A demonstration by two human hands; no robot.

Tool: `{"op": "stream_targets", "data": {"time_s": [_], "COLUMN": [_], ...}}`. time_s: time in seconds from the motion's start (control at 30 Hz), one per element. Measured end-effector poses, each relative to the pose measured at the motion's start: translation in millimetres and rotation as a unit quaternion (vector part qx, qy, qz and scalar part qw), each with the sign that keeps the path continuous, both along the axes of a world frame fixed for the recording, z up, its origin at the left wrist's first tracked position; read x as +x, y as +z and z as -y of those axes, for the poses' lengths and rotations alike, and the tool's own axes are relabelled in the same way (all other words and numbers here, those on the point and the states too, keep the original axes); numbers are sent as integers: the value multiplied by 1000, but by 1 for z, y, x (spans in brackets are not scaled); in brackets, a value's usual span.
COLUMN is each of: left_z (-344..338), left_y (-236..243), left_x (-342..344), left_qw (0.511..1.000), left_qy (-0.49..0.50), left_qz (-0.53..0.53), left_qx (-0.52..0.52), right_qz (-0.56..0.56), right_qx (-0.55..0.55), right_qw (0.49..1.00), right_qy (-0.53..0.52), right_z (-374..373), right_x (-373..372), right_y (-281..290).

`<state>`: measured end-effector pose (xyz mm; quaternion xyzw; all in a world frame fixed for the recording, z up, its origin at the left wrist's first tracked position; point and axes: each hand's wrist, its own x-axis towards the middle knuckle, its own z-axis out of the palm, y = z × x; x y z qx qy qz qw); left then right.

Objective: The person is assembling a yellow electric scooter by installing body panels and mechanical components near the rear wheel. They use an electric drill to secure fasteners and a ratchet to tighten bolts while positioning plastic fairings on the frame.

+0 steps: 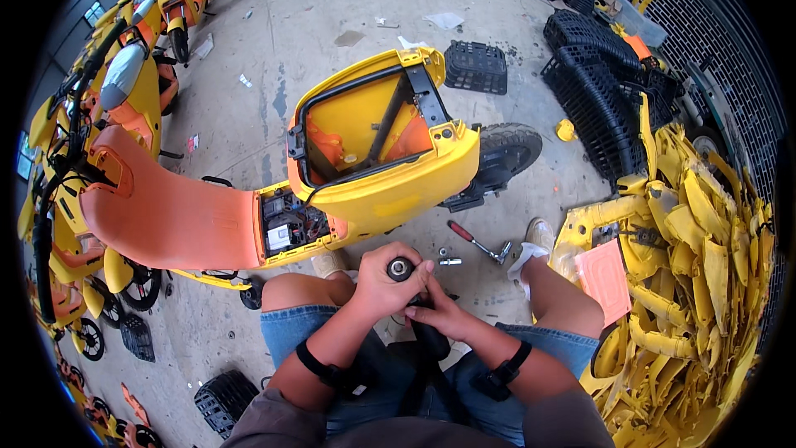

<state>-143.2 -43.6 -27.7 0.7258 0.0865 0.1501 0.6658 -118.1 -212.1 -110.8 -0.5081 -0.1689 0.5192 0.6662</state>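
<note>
In front of my lap, my left hand (385, 280) is wrapped round the top of a black tool (401, 269) with a round metal, socket-like end. My right hand (444, 314) grips it lower down, thumb and fingers closed. The tool's dark body continues down between my thighs; its full shape is hidden by my hands. Just ahead of them stands a yellow electric scooter (390, 199) with an orange footboard (178, 199), its rear top open into a hollow bay. A compartment of wiring (290, 220) lies exposed. On the floor rest a red-handled ratchet wrench (477, 241) and a small metal socket (449, 261).
A large heap of yellow plastic panels (696, 282) lies at right, with an orange panel (604, 282) beside my leg. Black baskets (593, 91) are stacked behind it. More scooters (133, 75) line the left. A black crate (225, 402) sits lower left. People are partly visible far back.
</note>
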Motion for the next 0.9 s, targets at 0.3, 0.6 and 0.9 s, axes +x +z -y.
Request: {"op": "stream_targets", "data": {"time_s": [0.3, 0.6, 0.9], "left_z": [3, 4, 6], "left_y": [-5, -7, -7], "left_x": [2, 2, -1], "left_qw": [999, 999, 998], "left_qy": [21, 37, 57], "left_qz": [-25, -17, 7], "left_qx": [-11, 0, 1], "right_qz": [-38, -46, -16], "right_qx": [-27, -14, 6], "right_qw": [998, 998, 999], "right_qy": [-38, -27, -41], "right_z": [-2, 1, -2], "right_x": [-8, -10, -12], "right_y": [16, 9, 17]}}
